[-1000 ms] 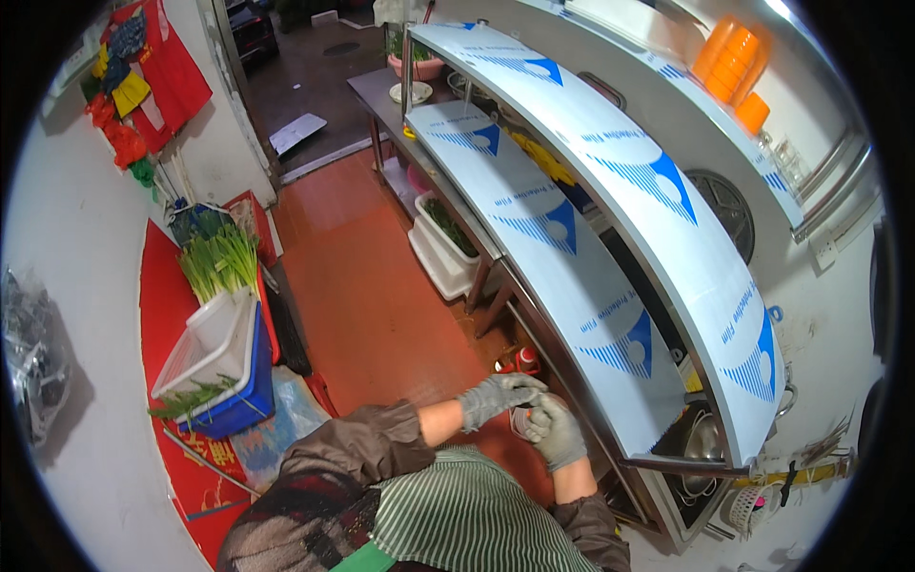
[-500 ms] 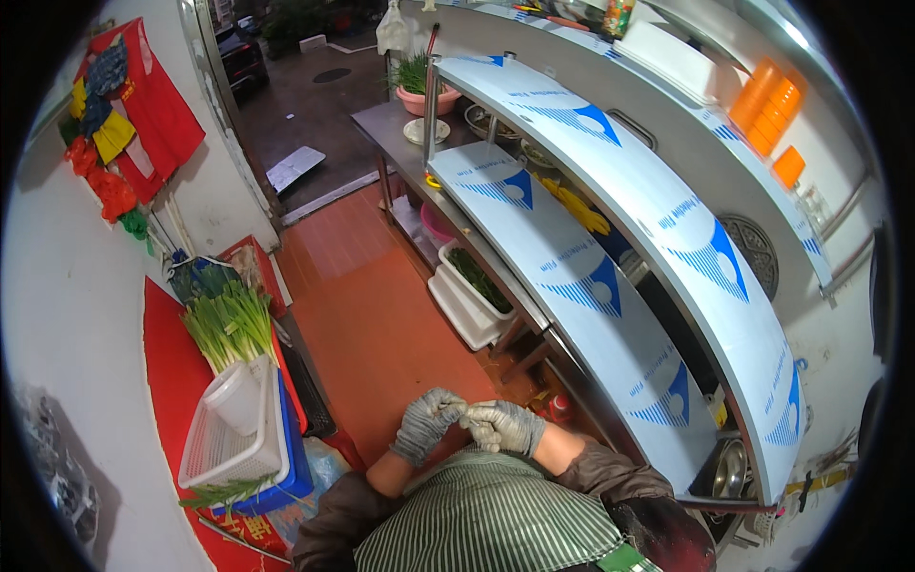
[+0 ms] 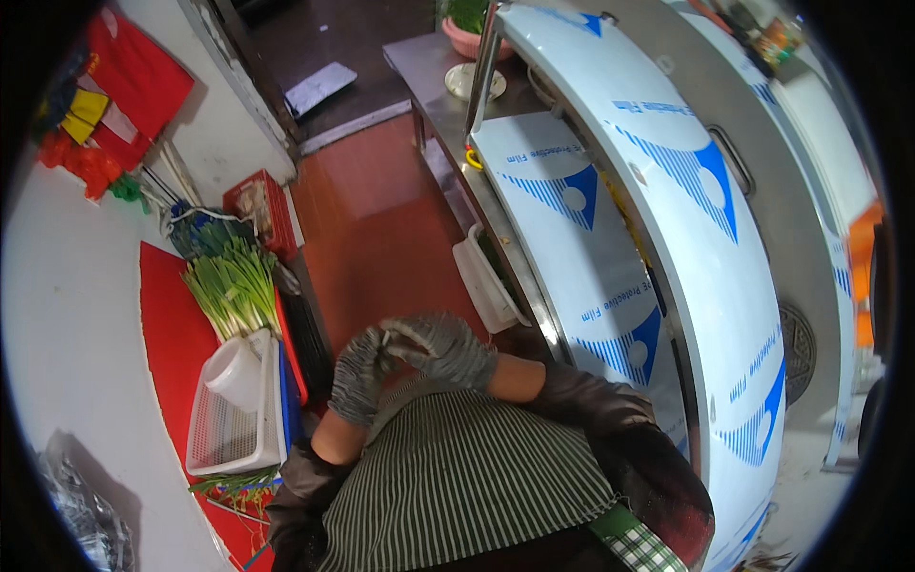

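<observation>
Your two hands meet just below the centre of the frame, both in grey knit gloves. Your right hand lies across the top, its fingers pinched together on the fingertip of the left-hand glove. Your left hand sits under it, fingers curled loosely inward; whether it clamps anything of its own you cannot tell from this view. The two hands touch, held in front of your striped apron, above the floor rather than over any bench.

The floor below your hands is smooth and reddish-brown, running toward the top of the frame. To the right of your hands curves a steel bench, its shelves covered in white protective film with blue triangles. A white rectangular tub stands on the floor against its lower edge, just above and to the right of your hands.

At the left, a bunch of green onions lies with its leaves pointing up the frame, its white ends over a white perforated plastic basket. A translucent plastic jug rests in that basket. Both sit on a red mat. A pink bowl holding greens stands on the bench at the top centre.
</observation>
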Tool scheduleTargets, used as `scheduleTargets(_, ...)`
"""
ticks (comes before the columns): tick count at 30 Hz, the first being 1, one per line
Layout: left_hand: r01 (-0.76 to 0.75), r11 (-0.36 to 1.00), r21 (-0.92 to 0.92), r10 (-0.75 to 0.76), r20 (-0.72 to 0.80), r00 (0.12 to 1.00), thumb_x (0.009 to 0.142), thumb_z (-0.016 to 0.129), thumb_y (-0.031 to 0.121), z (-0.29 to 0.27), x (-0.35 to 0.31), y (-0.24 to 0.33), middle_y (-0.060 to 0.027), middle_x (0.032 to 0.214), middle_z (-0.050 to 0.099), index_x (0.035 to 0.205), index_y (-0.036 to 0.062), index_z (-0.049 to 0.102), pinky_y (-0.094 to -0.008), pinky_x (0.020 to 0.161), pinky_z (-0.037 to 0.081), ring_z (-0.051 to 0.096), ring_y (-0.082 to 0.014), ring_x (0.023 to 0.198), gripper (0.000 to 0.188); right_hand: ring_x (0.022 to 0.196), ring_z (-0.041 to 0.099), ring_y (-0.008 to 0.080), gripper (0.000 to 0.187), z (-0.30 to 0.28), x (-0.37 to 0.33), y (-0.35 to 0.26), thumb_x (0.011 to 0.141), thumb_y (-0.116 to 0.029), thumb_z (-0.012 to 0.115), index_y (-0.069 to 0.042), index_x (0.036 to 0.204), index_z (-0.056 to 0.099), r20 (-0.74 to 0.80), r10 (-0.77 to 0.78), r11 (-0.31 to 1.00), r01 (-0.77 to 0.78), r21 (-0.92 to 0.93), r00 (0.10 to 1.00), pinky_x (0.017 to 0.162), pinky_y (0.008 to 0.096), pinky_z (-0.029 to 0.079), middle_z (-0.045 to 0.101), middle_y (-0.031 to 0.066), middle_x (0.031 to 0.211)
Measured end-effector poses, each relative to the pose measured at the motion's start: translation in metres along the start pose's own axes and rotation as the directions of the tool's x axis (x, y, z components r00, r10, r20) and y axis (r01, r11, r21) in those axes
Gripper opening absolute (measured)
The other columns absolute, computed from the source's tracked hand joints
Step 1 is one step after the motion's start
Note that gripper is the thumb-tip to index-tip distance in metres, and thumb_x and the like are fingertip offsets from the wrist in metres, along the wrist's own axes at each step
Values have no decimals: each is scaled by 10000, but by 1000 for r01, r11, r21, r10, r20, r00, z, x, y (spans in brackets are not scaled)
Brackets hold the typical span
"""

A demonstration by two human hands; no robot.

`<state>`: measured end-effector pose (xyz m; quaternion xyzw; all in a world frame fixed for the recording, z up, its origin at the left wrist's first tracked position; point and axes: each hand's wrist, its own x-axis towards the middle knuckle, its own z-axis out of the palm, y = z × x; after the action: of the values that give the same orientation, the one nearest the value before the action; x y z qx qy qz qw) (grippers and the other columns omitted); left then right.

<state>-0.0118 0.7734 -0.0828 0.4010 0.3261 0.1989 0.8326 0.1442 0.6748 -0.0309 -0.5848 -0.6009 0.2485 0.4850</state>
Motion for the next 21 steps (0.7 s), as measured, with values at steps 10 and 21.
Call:
scheduleTargets(10, 37, 946, 323, -44, 16, 999, 962, 485, 327, 0, 136, 93, -21, 656, 494, 807, 73, 527, -268, 547, 425, 470, -105, 573, 300, 857, 617, 256, 273, -31, 132, 103, 784, -185, 623, -68, 1030, 631, -22, -184, 877, 154, -456, 983, 701, 358, 525, 606, 99, 961)
scheduleTargets(21, 151, 710, 688, -502, 343, 794, 930, 542, 314, 53, 384, 189, -34, 723, 565, 812, 40, 576, -274, 645, 440, 531, -117, 675, 300, 723, 623, 273, 207, -84, 234, 169, 808, -195, 632, -44, 948, 604, -427, 165, 884, -326, -337, 889, 615, 366, 505, 621, 107, 794)
